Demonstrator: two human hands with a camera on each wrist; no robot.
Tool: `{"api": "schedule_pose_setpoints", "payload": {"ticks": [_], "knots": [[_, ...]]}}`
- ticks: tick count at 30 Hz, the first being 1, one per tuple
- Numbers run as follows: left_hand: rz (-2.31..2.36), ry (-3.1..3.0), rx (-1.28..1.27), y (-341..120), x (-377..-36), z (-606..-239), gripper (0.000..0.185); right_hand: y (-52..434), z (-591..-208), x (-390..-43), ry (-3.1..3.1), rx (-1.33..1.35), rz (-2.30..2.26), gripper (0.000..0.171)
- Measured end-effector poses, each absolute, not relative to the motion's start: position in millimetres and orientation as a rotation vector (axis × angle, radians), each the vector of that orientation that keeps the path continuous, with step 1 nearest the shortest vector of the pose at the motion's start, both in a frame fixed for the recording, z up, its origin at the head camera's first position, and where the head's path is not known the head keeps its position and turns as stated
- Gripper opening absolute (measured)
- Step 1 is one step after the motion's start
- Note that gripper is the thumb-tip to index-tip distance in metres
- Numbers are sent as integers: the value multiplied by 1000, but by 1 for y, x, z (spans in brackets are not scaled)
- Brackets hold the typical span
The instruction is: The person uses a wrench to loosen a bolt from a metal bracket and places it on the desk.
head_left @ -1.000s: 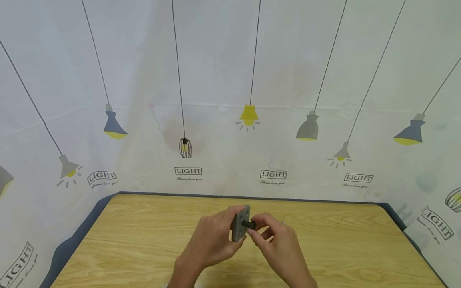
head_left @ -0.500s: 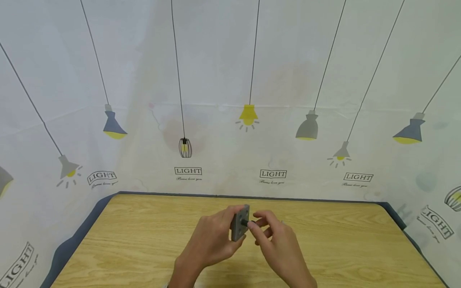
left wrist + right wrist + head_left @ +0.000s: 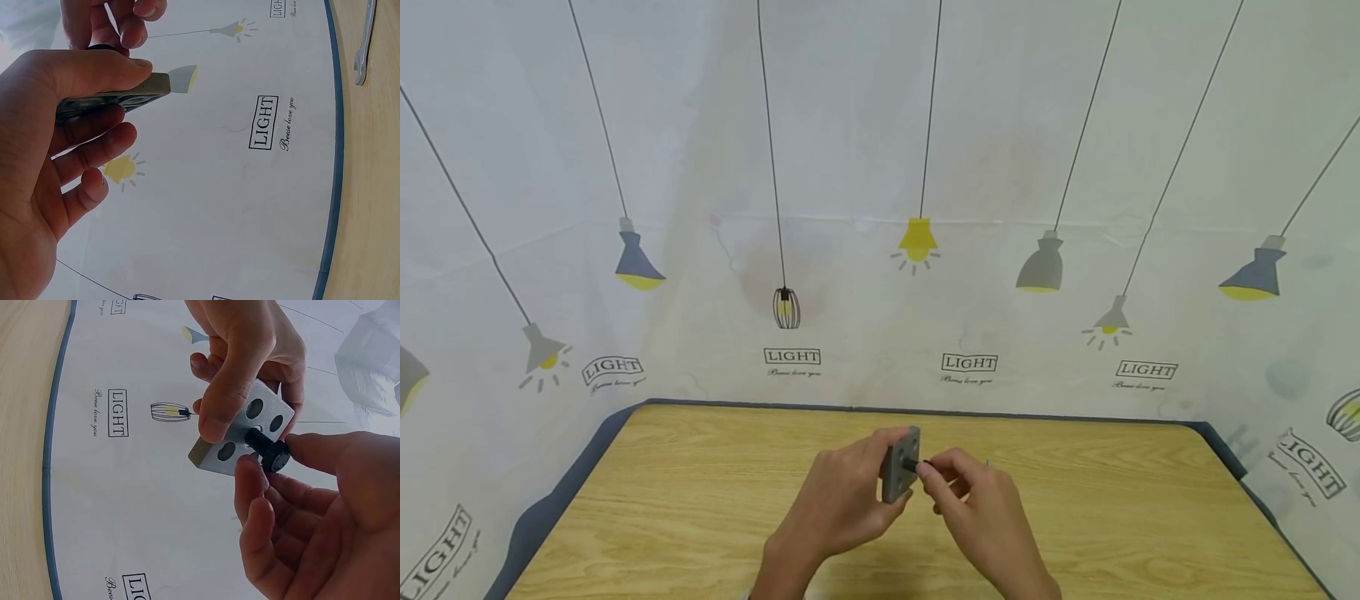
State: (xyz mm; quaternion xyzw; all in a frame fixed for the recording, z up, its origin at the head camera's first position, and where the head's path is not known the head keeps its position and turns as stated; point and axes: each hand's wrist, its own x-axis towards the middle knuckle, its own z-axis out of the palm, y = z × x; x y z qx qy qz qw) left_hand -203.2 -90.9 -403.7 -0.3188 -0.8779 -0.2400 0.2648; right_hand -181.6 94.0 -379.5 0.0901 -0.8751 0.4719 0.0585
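Note:
In the head view my left hand (image 3: 846, 496) grips a grey metal plate (image 3: 897, 486) by its edges, above the wooden table. Several round holes pierce the plate (image 3: 215, 456), as the right wrist view shows. A black bolt (image 3: 275, 457) stands in a hole near its middle, with part of the threaded shank and the whole head outside. My right hand (image 3: 988, 510) pinches the bolt's head between thumb and fingertips. From the left wrist view the plate (image 3: 159, 83) appears nearly edge-on, my left thumb on one face and fingers beneath.
A metal wrench (image 3: 364, 47) lies on the wooden table (image 3: 375, 187). Behind the table's dark blue edge (image 3: 850, 408) rises a white curtain (image 3: 865, 317) printed with lamps.
My right fingers loosened from the bolt's head half a second ago and have closed on it again, the thumb further forward. My left hand and the plate have stayed in place.

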Motion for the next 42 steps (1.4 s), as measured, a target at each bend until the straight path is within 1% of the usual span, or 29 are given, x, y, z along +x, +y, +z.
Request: {"api": "schedule_pose_setpoints", "payload": {"ticks": [14,42], "knots": [[-644,-2369,-863,-91,-204,-404,70,94,-379,-180,-2608,315,1393,6],[-639,-2368,-856,-92,-204,-405,70,94,-379,-180,-2571,379,1327,17]]}}
